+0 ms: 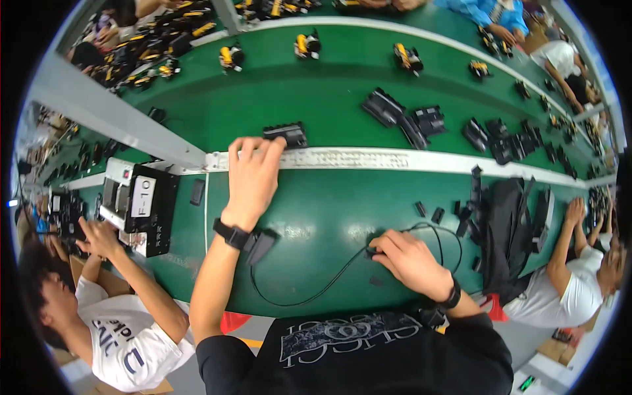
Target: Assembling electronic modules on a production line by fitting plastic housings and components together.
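My left hand reaches to the white metal rail, palm down, fingers bent but apart. Its thumb side touches or overlaps the near edge of a ribbed black plastic housing lying on the green belt; no firm grip shows. A dark watch is on that wrist, with a small black box beside it. From the box a thin black cable loops over the green table to my right hand. That hand's fingers pinch a small black piece at the cable; its exact shape is mostly hidden.
Black housings and yellow-black assemblies lie on the belts beyond the rail. A black-and-white machine stands left. Small black pieces and a black bag lie right. Co-workers sit on both sides; a grey post rises left.
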`<state>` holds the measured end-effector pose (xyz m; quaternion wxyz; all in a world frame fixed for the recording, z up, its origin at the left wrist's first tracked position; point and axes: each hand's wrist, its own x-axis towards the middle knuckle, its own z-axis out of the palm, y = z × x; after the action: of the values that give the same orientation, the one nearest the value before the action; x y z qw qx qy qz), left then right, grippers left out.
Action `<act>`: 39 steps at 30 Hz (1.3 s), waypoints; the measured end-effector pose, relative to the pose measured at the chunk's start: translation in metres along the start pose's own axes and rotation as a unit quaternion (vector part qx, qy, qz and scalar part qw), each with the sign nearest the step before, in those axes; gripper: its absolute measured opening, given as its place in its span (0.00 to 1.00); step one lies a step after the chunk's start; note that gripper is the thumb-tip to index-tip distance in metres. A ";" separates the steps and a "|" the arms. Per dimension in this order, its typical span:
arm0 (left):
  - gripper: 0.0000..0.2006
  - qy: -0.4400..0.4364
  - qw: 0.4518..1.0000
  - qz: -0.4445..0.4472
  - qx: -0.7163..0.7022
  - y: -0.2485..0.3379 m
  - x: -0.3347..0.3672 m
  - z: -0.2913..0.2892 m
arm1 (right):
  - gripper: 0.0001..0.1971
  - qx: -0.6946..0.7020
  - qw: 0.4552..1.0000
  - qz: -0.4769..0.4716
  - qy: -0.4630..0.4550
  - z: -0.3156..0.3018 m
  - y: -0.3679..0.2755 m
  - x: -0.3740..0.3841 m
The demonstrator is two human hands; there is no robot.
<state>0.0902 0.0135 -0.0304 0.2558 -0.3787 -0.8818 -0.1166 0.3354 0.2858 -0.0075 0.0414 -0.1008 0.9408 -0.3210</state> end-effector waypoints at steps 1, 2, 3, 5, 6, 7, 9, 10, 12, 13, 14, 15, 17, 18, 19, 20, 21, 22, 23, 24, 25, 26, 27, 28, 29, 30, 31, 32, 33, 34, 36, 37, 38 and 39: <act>0.18 -0.010 0.999 0.021 -0.049 0.012 -0.008 -0.003 | 0.11 -0.015 1.000 -0.022 -0.003 -0.001 0.003 0.004; 0.18 -0.020 0.994 0.041 -0.098 0.022 -0.014 -0.005 | 0.10 -0.030 0.999 -0.045 -0.006 -0.002 0.005 0.006; 0.18 -0.025 0.993 0.043 -0.105 0.032 -0.019 -0.009 | 0.10 -0.047 0.996 -0.071 -0.009 -0.003 0.006 0.006; 0.17 -0.052 0.974 -0.011 -0.218 0.049 -0.025 -0.016 | 0.10 -0.048 0.997 -0.060 -0.012 -0.004 0.003 0.004; 0.16 -0.064 0.961 -0.041 -0.267 0.054 -0.027 -0.020 | 0.10 -0.048 0.997 -0.064 -0.014 -0.004 0.002 0.007; 0.16 -0.066 0.960 -0.042 -0.267 0.059 -0.028 -0.023 | 0.09 -0.050 0.996 -0.068 -0.015 -0.003 0.001 0.008; 0.16 -0.074 0.903 -0.076 -0.417 0.067 -0.027 -0.027 | 0.09 -0.050 0.996 -0.075 -0.015 -0.001 0.002 0.010; 0.16 -0.076 0.865 -0.093 -0.488 0.069 -0.027 -0.029 | 0.09 -0.052 0.995 -0.081 -0.013 0.000 0.002 0.010; 0.15 -0.060 0.878 -0.116 -0.460 0.067 -0.025 -0.033 | 0.09 -0.054 0.995 -0.085 -0.012 0.000 0.001 0.011; 0.14 -0.043 0.891 -0.139 -0.430 0.065 -0.023 -0.034 | 0.08 -0.064 0.994 -0.088 -0.020 -0.002 0.002 0.012; 0.14 -0.025 0.902 -0.161 -0.399 0.064 -0.021 -0.034 | 0.08 -0.075 0.993 -0.092 -0.027 -0.004 0.002 0.013; 0.14 -0.025 0.902 -0.160 -0.399 0.064 -0.018 -0.032 | 0.08 -0.086 0.991 -0.095 -0.035 -0.006 0.002 0.014; 0.14 -0.037 0.935 -0.157 -0.317 0.067 -0.010 -0.026 | 0.08 -0.088 0.990 -0.099 -0.039 -0.006 0.001 0.019; 0.14 -0.042 0.948 -0.156 -0.274 0.069 -0.007 -0.023 | 0.08 -0.090 0.990 -0.102 -0.042 -0.006 0.000 0.022; 0.14 -0.040 0.948 -0.158 -0.272 0.071 -0.003 -0.019 | 0.08 -0.093 0.989 -0.106 -0.045 -0.006 0.000 0.024; 0.14 -0.068 0.956 -0.152 -0.243 0.074 0.001 -0.015 | 0.08 -0.094 0.989 -0.110 -0.045 -0.008 0.000 0.026; 0.14 -0.097 0.961 -0.145 -0.215 0.076 0.004 -0.011 | 0.08 -0.082 0.989 -0.111 -0.045 -0.009 -0.002 0.027; 0.14 -0.125 0.965 -0.137 -0.185 0.076 0.006 -0.008 | 0.08 -0.070 0.990 -0.112 -0.044 -0.011 -0.004 0.029; 0.14 -0.122 0.966 -0.137 -0.183 0.074 0.007 -0.007 | 0.09 -0.059 0.991 -0.113 -0.042 -0.013 -0.005 0.031; 0.14 -0.126 0.964 -0.126 -0.198 0.072 0.008 -0.005 | 0.09 -0.061 0.991 -0.117 -0.039 -0.019 -0.007 0.035; 0.13 -0.130 0.962 -0.114 -0.213 0.070 0.009 -0.004 | 0.09 -0.047 0.992 -0.116 -0.024 -0.028 -0.008 0.040; 0.13 -0.133 0.960 -0.101 -0.225 0.067 0.009 -0.003 | 0.10 -0.033 0.993 -0.117 -0.008 -0.034 -0.009 0.044; 0.13 -0.127 0.963 -0.099 -0.217 0.066 0.007 -0.002 | 0.10 -0.018 0.993 -0.120 0.009 -0.038 -0.011 0.049; 0.13 -0.120 0.957 -0.075 -0.254 0.067 0.005 0.002 | 0.10 -0.023 0.991 -0.130 0.018 -0.038 -0.011 0.057; 0.12 -0.111 0.950 -0.051 -0.287 0.068 0.003 0.006 | 0.11 -0.037 0.989 -0.128 0.060 -0.036 -0.008 0.068; 0.12 -0.103 0.942 -0.026 -0.319 0.068 0.002 0.008 | 0.11 -0.049 0.985 -0.127 0.102 -0.032 -0.006 0.080; 0.12 -0.094 0.947 -0.024 -0.308 0.071 -0.001 0.009 | 0.11 -0.060 0.980 -0.124 0.142 -0.029 -0.003 0.090; 0.13 -0.117 0.937 -0.040 -0.327 0.075 -0.004 0.010 | 0.11 -0.062 0.977 -0.137 0.148 -0.026 0.002 0.099; 0.13 -0.145 0.924 -0.058 -0.349 0.077 -0.007 0.009 | 0.12 -0.069 0.979 -0.128 0.144 -0.020 0.006 0.102; 0.13 -0.140 0.927 -0.059 -0.342 0.076 -0.008 0.008 | 0.12 -0.076 0.980 -0.118 0.139 -0.014 0.009 0.105; 0.14 -0.145 0.911 -0.083 -0.377 0.076 -0.011 0.005 | 0.12 -0.082 0.982 -0.113 0.131 -0.011 0.010 0.110; 0.14 -0.149 0.901 -0.096 -0.396 0.077 -0.013 0.004 | 0.13 -0.092 0.981 -0.114 0.127 -0.012 0.009 0.111; 0.14 -0.148 0.901 -0.100 -0.395 0.078 -0.015 0.003 | 0.13 -0.101 0.981 -0.114 0.123 -0.012 0.008 0.112; 0.14 -0.139 0.898 -0.111 -0.402 0.079 -0.018 0.003 | 0.14 -0.110 0.980 -0.113 0.118 -0.011 0.007 0.112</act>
<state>0.1569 0.0582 -0.0416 -0.0581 -0.3612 -0.8229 -0.4348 0.2237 0.2740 -0.0045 -0.1177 -0.1715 0.9513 -0.2274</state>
